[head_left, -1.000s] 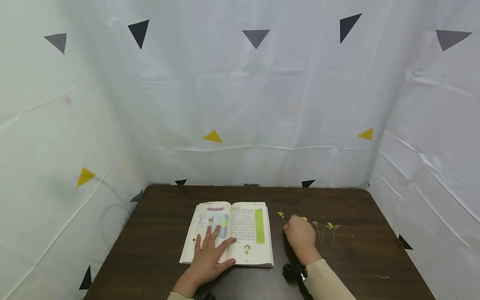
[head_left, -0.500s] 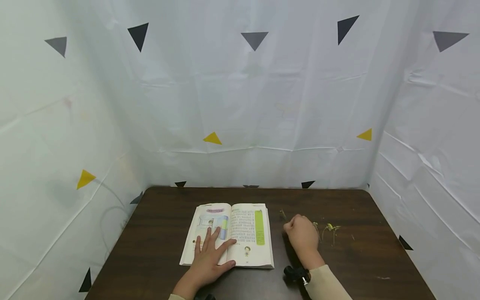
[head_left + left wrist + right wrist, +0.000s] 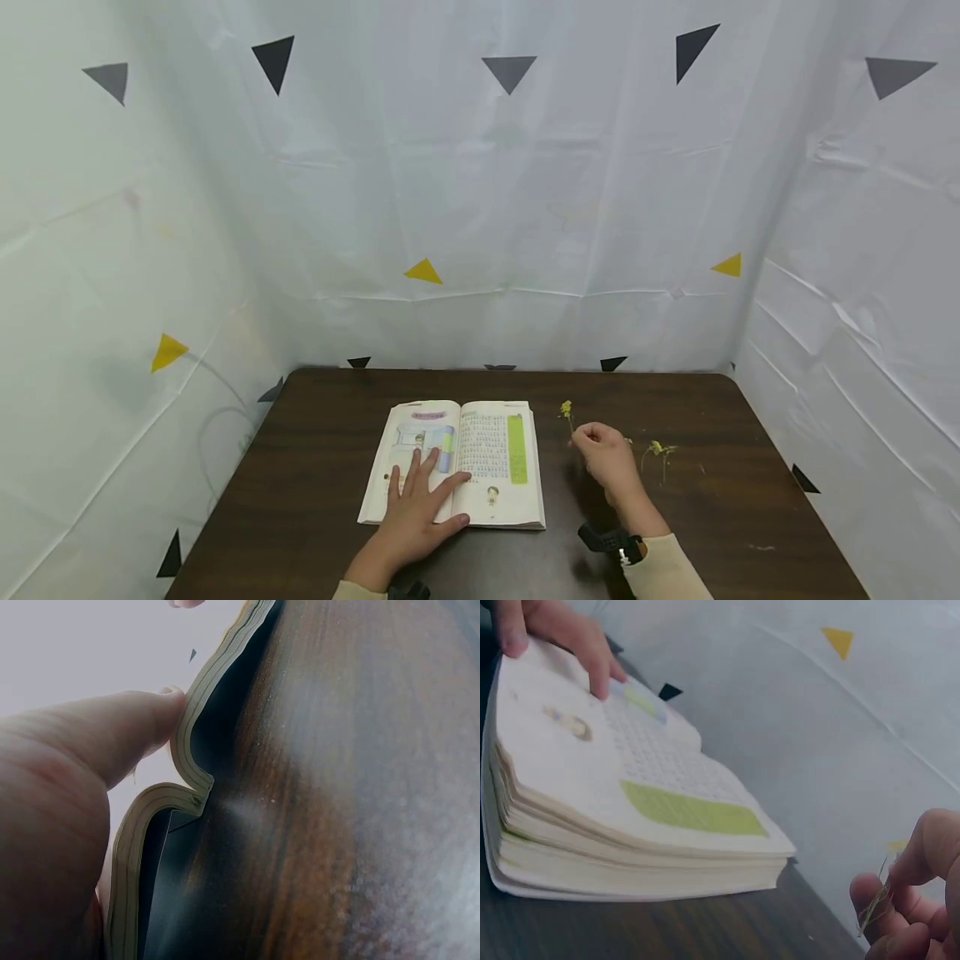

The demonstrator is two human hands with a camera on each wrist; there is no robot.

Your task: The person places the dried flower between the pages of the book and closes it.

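Observation:
An open book (image 3: pixel 495 500) lies on the dark wooden table, printed text and small pictures on its pages. Across its lower left page and the middle fold my left hand (image 3: pixel 414 515) rests flat, fingers spread; in the left wrist view the thumb (image 3: pixel 142 724) touches the page edge near the spine. To the right of the book my right hand (image 3: pixel 609 462) pinches a thin sprig with small yellow flowers (image 3: pixel 566 409) by its stem. The right wrist view shows the stem (image 3: pixel 876 904) between thumb and fingers, its flower head hidden there.
More small yellow flower sprigs (image 3: pixel 657 450) lie on the table (image 3: pixel 750 492) to the right of my right hand. White sheets with triangles (image 3: pixel 510 208) stand behind and on both sides of the table.
My right hand has turned and lifted slightly from the table, now with the yellow-flowered sprig between its fingers. The left hand stays on the book.

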